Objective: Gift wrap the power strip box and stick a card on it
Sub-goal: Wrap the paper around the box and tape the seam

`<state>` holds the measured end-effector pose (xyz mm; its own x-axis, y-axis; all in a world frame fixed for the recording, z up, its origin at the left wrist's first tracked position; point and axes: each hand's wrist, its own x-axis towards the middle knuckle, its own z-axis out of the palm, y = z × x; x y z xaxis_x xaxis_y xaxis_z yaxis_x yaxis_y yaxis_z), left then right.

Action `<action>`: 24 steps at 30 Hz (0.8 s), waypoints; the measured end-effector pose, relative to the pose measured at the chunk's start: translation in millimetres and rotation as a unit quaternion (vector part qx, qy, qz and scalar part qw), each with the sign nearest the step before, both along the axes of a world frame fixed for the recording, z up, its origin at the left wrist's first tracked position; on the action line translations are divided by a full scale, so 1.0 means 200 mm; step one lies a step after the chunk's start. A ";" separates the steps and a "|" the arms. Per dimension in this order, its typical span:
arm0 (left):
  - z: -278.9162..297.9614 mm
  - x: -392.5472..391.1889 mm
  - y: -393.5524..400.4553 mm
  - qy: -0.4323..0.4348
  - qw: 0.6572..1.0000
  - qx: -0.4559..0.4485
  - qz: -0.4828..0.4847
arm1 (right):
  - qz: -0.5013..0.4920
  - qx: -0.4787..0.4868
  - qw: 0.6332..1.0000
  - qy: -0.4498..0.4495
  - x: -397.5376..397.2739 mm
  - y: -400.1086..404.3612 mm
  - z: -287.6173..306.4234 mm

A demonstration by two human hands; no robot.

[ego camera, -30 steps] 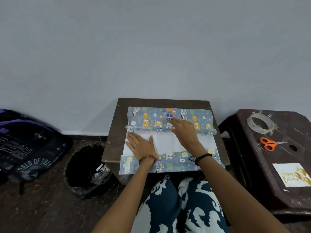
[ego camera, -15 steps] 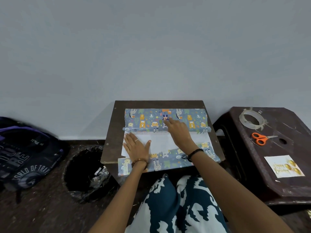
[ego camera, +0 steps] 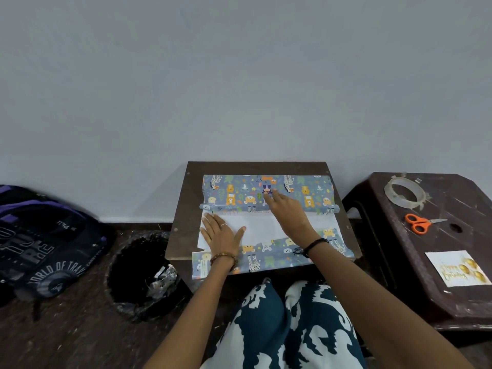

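Observation:
Blue animal-print wrapping paper (ego camera: 298, 194) lies across the small dark wooden table (ego camera: 186, 209). Its far part is folded over a long shape; the power strip box itself is hidden under it. The white underside of the paper (ego camera: 262, 225) shows in the middle, and a printed flap (ego camera: 269, 258) hangs over the near edge. My left hand (ego camera: 222, 233) lies flat, fingers spread, on the white part at the left. My right hand (ego camera: 286, 209) reaches over the fold, fingertips pressing on the printed top. A white birthday card (ego camera: 456, 267) lies on the stool to the right.
The dark plastic stool (ego camera: 399, 275) on the right also carries a clear tape roll (ego camera: 404, 191) and orange scissors (ego camera: 419, 223). A black-lined waste bin (ego camera: 138, 272) stands left of the table, a dark backpack (ego camera: 42, 246) beyond it. A plain wall rises behind.
The camera view has tilted up a little, so everything sits lower in frame. Both hands stay pressed on the paper in nearly the same places.

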<state>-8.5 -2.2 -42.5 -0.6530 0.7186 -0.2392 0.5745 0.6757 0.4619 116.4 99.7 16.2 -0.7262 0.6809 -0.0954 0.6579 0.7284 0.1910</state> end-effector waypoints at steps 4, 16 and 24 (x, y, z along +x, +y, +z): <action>0.00 0.00 0.00 -0.003 1.000 0.012 0.005 | 0.007 0.010 1.000 -0.002 0.01 0.01 0.01; -0.02 0.00 -0.01 0.015 0.996 0.082 0.038 | 0.014 0.038 0.999 0.002 -0.01 0.02 0.00; -0.01 0.00 -0.01 0.029 0.997 0.063 0.030 | 0.026 0.043 0.999 -0.005 -0.02 0.02 0.00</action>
